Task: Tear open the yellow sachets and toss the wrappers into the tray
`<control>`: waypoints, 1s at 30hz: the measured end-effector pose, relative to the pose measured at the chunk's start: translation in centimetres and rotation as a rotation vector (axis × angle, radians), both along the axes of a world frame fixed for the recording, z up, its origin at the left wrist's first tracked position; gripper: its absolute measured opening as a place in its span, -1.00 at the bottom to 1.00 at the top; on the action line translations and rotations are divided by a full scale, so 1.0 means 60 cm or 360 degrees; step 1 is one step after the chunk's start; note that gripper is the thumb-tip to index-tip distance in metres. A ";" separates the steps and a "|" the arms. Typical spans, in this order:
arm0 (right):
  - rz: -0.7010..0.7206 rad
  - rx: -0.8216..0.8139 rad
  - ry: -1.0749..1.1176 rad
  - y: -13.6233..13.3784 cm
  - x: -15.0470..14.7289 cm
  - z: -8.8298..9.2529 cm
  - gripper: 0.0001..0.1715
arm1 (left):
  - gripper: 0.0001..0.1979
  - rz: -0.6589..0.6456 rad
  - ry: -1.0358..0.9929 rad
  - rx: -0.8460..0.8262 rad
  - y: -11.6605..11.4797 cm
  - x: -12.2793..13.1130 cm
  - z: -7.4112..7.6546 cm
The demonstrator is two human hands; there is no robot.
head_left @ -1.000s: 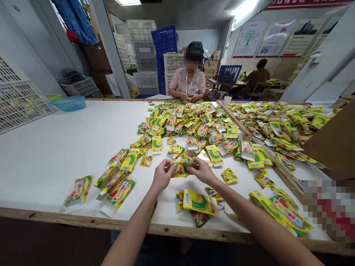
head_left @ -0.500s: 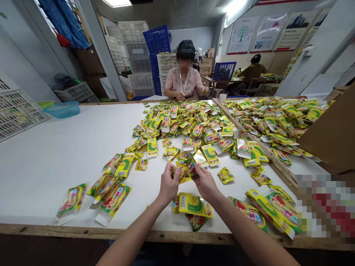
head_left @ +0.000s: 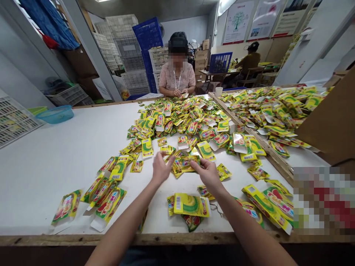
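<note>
My right hand [head_left: 207,174] pinches a yellow-and-green candy packet [head_left: 188,164] between thumb and fingers, above the middle of the white table. To its left, my left hand [head_left: 162,169] is slightly blurred, thumb and fingers apart, with nothing visible in it. Small sachets lie just beyond and beneath the hands. Between my forearms, a yellow carton [head_left: 191,205] with a barcode lies over a green sachet [head_left: 192,222]. A yellow sachet [head_left: 223,171] rests beside my right hand.
A large heap of packets [head_left: 177,118] covers the far middle. Open cartons [head_left: 108,207] lie at left front, others [head_left: 269,207] at right front. A wooden strip [head_left: 266,157] divides the table. A blue basin [head_left: 57,114] stands far left. A person [head_left: 177,75] sits opposite, hands at the heap.
My left hand has come away from the packets and moved left, its fingers parting. The packet in my right hand now lies level. A sachet now shows beside my right forearm.
</note>
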State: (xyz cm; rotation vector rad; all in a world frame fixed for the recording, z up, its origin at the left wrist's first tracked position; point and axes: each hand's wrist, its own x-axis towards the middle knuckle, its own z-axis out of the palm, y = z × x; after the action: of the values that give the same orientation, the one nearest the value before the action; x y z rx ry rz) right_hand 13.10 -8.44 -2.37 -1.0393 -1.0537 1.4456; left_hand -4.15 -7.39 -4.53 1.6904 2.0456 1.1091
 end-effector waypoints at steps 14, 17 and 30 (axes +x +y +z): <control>0.0167 0.0233 -0.0273 0.014 0.010 -0.009 -0.59 | -0.60 -0.0260 0.1309 0.0500 -0.005 -0.050 0.127; 0.0349 0.0377 -0.0280 0.012 0.012 -0.001 -0.65 | -0.57 -0.0592 0.1264 0.0521 -0.032 -0.039 0.154; 0.0280 0.1308 -0.0994 -0.036 -0.029 -0.030 -0.73 | -0.53 -0.0240 -0.1177 -0.0002 -0.061 0.033 0.035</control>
State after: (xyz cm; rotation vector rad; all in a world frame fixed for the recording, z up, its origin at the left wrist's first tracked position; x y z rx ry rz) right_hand 11.37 -10.59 -4.17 -0.7877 -2.0036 0.6549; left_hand -2.15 -11.04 -2.41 1.1489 1.4248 1.4013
